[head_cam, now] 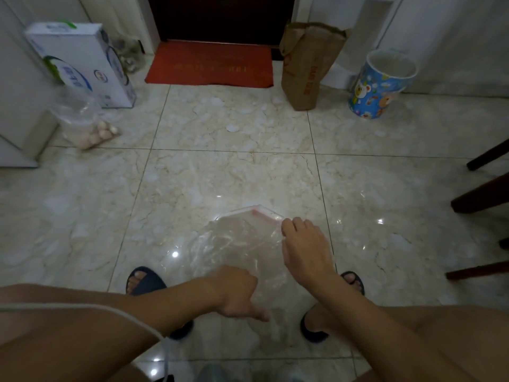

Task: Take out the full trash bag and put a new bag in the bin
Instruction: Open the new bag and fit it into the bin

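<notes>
A clear new trash bag [239, 241] with a pink drawstring edge is spread out in the air above the floor, in front of me. My right hand [305, 249] pinches its far right edge near the pink strip. My left hand [237, 293] grips the bag's near edge with its fingers closed. The bin [380, 84], a blue cylinder with cartoon animals, stands at the far right by the wall, and its inside looks white. Both hands are well apart from the bin.
A tall brown paper bag [308, 64] stands left of the bin. A red doormat [209, 64] lies before a dark door. A white carton [82, 62] and a clear bag of eggs [91, 128] sit at far left. Dark chair legs [482, 194] are at right.
</notes>
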Motion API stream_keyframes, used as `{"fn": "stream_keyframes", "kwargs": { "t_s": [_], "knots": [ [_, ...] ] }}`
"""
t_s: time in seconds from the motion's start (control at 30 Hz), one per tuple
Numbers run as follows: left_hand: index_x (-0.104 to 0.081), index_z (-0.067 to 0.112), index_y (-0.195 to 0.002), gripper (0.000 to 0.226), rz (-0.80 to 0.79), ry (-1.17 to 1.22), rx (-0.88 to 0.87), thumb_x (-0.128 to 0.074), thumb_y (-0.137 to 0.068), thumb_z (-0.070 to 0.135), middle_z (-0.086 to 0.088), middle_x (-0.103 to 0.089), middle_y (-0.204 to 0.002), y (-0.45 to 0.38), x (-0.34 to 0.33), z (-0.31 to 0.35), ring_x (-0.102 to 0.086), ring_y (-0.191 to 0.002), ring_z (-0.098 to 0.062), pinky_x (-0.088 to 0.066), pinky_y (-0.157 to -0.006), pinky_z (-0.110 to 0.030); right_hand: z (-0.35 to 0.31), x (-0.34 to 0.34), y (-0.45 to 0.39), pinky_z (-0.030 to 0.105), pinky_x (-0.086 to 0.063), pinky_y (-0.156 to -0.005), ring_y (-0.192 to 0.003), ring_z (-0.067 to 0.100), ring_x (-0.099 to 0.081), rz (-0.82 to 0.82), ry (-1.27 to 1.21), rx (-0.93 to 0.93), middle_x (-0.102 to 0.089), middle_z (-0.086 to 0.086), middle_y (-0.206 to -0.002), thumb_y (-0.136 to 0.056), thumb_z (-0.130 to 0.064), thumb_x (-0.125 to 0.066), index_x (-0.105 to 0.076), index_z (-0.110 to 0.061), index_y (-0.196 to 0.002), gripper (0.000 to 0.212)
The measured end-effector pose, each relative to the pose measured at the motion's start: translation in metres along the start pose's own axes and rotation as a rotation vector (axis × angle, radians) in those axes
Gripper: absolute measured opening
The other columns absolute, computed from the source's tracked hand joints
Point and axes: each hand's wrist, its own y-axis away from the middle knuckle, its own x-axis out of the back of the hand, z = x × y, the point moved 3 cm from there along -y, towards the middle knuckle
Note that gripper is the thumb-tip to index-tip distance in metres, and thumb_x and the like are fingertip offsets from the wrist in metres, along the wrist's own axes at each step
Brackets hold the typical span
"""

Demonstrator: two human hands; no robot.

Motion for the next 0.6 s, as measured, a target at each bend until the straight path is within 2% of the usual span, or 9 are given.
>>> {"fn": "stream_keyframes", "kwargs": {
  "t_s": [0.07, 0.1, 0.2, 0.23, 0.27, 0.33, 0.4, 0.5, 0.6],
  "knots": [
    [-0.06, 0.008, -0.112, 0.058, 0.089, -0.218, -0.042, -0.056, -0.084, 0.059, -0.014, -0.064, -0.112, 0.01, -0.003, -0.005, -0.059, -0.101, -0.033, -0.045, -0.092, -0.043, -0.014, 0.004, 0.006, 0.028, -0.038, -0.053, -0.062, 0.02, -0.056, -0.031, -0.149, 0.109, -0.061, 0.0, -0.074, -0.082, -0.017, -0.068, -0.056, -0.016, -0.085, 0.013],
    [-0.061, 0.007, -0.11, 0.044, 0.114, -0.293, -0.054, -0.061, -0.087, 0.044, -0.015, -0.064, -0.111, 0.013, -0.004, -0.008, -0.059, -0.102, -0.034, -0.043, -0.093, -0.042, -0.02, 0.0, 0.012, 0.029, -0.043, -0.06, -0.072, 0.019, -0.06, -0.132, -0.248, 0.145, -0.064, 0.0, -0.084, -0.087, -0.025, -0.062, -0.058, -0.017, -0.093, 0.011],
    [-0.064, 0.007, -0.096, 0.013, 0.142, -0.349, -0.043, -0.058, -0.086, 0.012, -0.017, -0.066, -0.103, 0.017, -0.008, -0.014, -0.06, -0.097, -0.034, -0.043, -0.087, -0.04, -0.027, -0.022, 0.028, 0.034, -0.046, -0.092, -0.113, 0.022, -0.056, -0.602, -0.313, 0.162, -0.06, 0.001, -0.126, -0.088, -0.04, -0.058, -0.051, -0.021, -0.131, 0.048],
    [-0.062, 0.009, -0.084, 0.006, 0.161, -0.338, -0.047, -0.057, -0.085, 0.01, -0.016, -0.067, -0.097, 0.018, -0.007, -0.015, -0.061, -0.09, -0.033, -0.045, -0.083, -0.039, -0.025, -0.028, 0.03, 0.036, -0.044, -0.097, -0.118, 0.024, -0.053, -0.69, -0.247, 0.173, -0.057, 0.001, -0.132, -0.085, -0.041, -0.062, -0.046, -0.021, -0.138, 0.058],
    [-0.055, 0.012, -0.07, 0.014, 0.188, -0.326, -0.039, -0.057, -0.084, 0.011, -0.015, -0.069, -0.089, 0.018, -0.007, -0.018, -0.061, -0.079, -0.032, -0.047, -0.077, -0.037, -0.021, -0.031, 0.032, 0.036, -0.044, -0.097, -0.118, 0.024, -0.053, -0.716, -0.171, 0.2, -0.057, 0.002, -0.133, -0.083, -0.039, -0.065, -0.045, -0.021, -0.14, 0.063],
    [-0.048, 0.013, -0.056, 0.029, 0.237, -0.292, -0.053, -0.062, -0.081, 0.018, -0.011, -0.068, -0.072, 0.018, -0.012, -0.026, -0.053, -0.059, -0.026, -0.042, -0.058, -0.03, -0.015, -0.034, 0.034, 0.031, -0.043, -0.087, -0.107, 0.023, -0.059, -0.662, -0.083, 0.271, -0.063, 0.001, -0.122, -0.082, -0.031, -0.067, -0.052, -0.022, -0.133, 0.054],
    [-0.055, 0.016, -0.051, 0.025, 0.331, -0.304, -0.126, -0.072, -0.068, 0.024, -0.002, -0.061, -0.056, 0.02, -0.02, -0.035, -0.05, -0.048, -0.019, -0.032, -0.046, -0.023, -0.008, -0.034, 0.041, 0.027, -0.039, -0.075, -0.098, 0.023, -0.063, -0.585, -0.113, 0.319, -0.068, -0.001, -0.11, -0.086, -0.021, -0.061, -0.062, -0.022, -0.119, 0.033],
    [-0.058, 0.018, -0.06, 0.015, 0.459, -0.307, -0.266, -0.071, -0.066, 0.022, 0.001, -0.055, -0.062, 0.033, -0.028, -0.033, -0.052, -0.055, -0.016, -0.036, -0.045, -0.024, 0.003, -0.032, 0.052, 0.032, -0.05, -0.064, -0.076, 0.024, -0.065, -0.459, -0.113, 0.352, -0.071, 0.0, -0.088, -0.087, -0.014, -0.056, -0.065, -0.021, -0.107, 0.023],
    [-0.058, 0.017, -0.069, 0.012, 0.404, -0.352, -0.371, -0.069, -0.064, 0.016, 0.001, -0.054, -0.065, 0.039, -0.04, -0.029, -0.051, -0.053, -0.016, -0.035, -0.043, -0.023, 0.001, -0.027, 0.063, 0.028, -0.045, -0.045, -0.048, 0.018, -0.053, -0.365, -0.109, 0.406, -0.061, -0.004, -0.062, -0.075, -0.008, -0.065, -0.063, -0.02, -0.081, 0.013]
  ]
}}
